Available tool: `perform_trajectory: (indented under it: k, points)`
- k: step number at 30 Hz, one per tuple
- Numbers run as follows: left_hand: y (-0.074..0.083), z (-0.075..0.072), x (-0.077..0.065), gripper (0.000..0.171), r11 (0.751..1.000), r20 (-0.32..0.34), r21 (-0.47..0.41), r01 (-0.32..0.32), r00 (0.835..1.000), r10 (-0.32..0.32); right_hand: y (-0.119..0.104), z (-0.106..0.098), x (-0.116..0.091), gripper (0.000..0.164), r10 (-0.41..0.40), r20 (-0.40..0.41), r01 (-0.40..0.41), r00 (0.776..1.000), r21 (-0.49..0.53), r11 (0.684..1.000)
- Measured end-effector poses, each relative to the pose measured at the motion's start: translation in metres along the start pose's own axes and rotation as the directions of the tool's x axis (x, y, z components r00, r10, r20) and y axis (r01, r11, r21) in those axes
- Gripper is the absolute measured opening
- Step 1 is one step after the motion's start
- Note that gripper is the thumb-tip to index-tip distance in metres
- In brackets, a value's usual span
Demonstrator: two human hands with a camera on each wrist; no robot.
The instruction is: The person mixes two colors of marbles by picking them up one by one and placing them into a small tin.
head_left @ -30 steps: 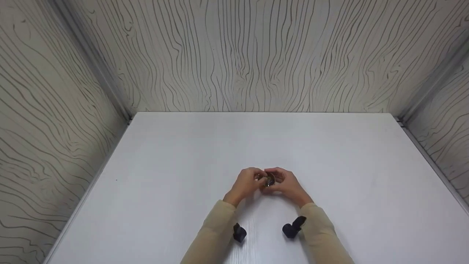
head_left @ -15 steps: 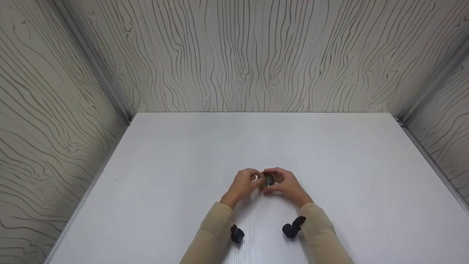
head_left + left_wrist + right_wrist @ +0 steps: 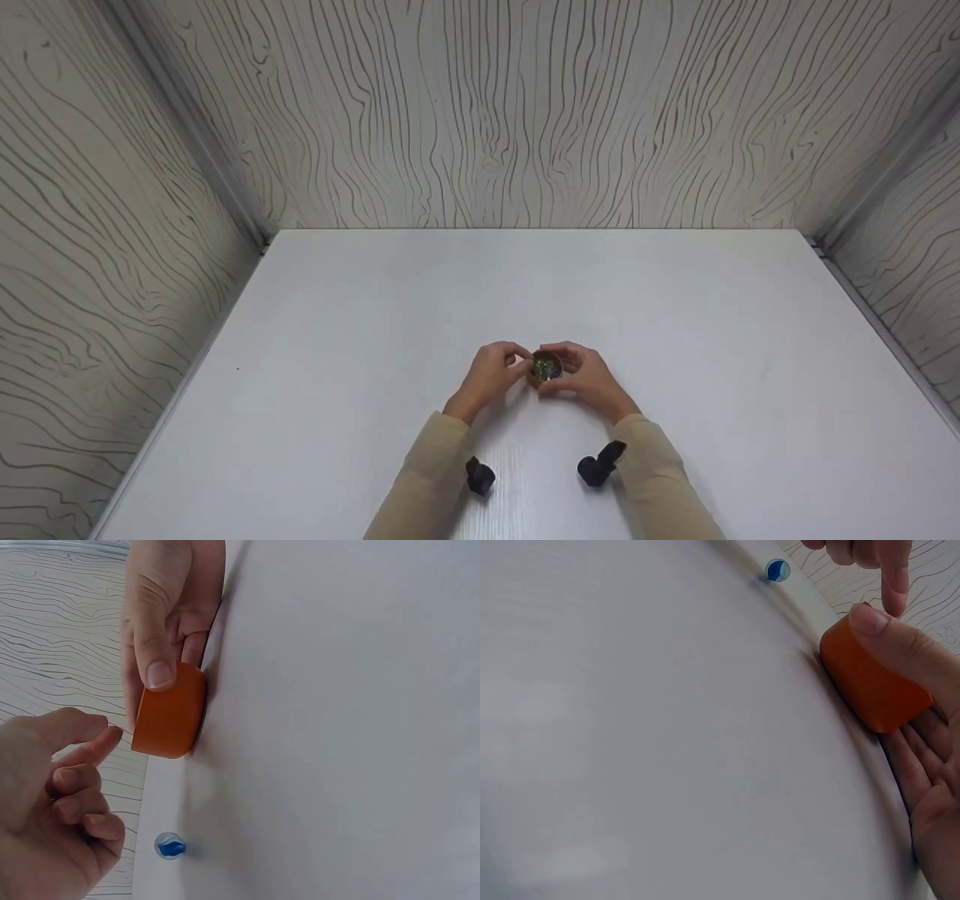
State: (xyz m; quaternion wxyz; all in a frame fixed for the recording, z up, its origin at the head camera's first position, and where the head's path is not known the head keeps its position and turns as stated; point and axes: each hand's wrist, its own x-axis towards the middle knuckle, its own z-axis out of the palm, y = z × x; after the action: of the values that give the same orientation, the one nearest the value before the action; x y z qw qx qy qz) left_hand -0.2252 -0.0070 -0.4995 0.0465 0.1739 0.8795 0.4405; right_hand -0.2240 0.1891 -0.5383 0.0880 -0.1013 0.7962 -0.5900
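Observation:
My right hand (image 3: 591, 381) grips a small orange cup (image 3: 169, 718) standing on the white table, thumb on its near side and fingers on the far side. Glassy marbles (image 3: 546, 366) show inside the cup from above. At the cup's left rim is my left hand (image 3: 487, 377), its thumb and index tips brought near each other with nothing visible between them. The other fingers are loosely curled in the left wrist view. A clear marble with a blue swirl (image 3: 171, 846) lies on the table below that hand; the head view hides it.
A white table (image 3: 337, 315) spreads around both hands. Wood-grain panels (image 3: 480, 112) rise behind it and at both sides. Black wrist cameras (image 3: 598, 470) sit by the beige sleeves (image 3: 660, 480), low over the table.
My left hand has drawn back to the left from over the cup, uncovering more of its inside. The right hand and the cup have stayed in place.

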Motion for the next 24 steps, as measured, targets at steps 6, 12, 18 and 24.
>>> perform_trajectory:
  k: [6,12,18,24]
  points:
    - [-0.004,-0.004,0.003,0.013,0.999,-0.041,0.022,-0.036,0.998,0.037,-0.001,-0.001,0.000,0.068,-0.006,-0.003,0.006,1.000,-0.008,1.000]
    - [-0.006,-0.008,0.003,0.014,1.000,-0.052,0.017,-0.019,0.998,0.019,-0.001,-0.001,0.001,0.069,-0.010,-0.005,0.010,1.000,-0.022,1.000]
    - [-0.006,-0.010,0.002,0.014,1.000,-0.053,0.005,0.017,0.998,-0.017,-0.001,-0.001,0.001,0.071,-0.002,-0.011,0.002,1.000,-0.038,0.999]
    - [-0.008,-0.012,0.002,0.015,0.997,-0.029,-0.001,0.074,0.997,-0.074,-0.002,-0.001,0.002,0.071,0.011,-0.015,-0.011,1.000,-0.031,0.999]
